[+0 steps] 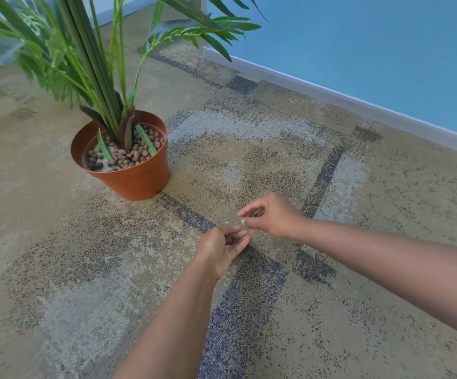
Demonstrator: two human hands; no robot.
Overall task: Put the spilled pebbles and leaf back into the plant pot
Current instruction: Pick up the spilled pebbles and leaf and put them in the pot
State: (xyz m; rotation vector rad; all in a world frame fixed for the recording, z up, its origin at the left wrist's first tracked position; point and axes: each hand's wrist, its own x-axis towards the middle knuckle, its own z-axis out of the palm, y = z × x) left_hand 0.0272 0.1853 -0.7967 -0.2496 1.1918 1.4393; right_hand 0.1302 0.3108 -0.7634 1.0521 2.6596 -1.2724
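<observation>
A terracotta plant pot [137, 179] stands on the carpet at the upper left, with a palm-like plant [90, 64] growing from it. Brown pebbles [131, 155] and loose green leaf pieces [146, 139] lie inside the pot. My left hand [222, 248] is cupped palm-up over the carpet to the right of the pot and holds a few dark pebbles [231, 239]. My right hand [271, 217] hovers just above and right of it, thumb and forefinger pinched together; whether something small is between them cannot be told.
Patterned beige, grey and dark blue carpet [249, 149] covers the floor. A blue wall [372, 50] with a grey skirting board [331, 97] runs along the upper right. Palm fronds overhang the area above the pot.
</observation>
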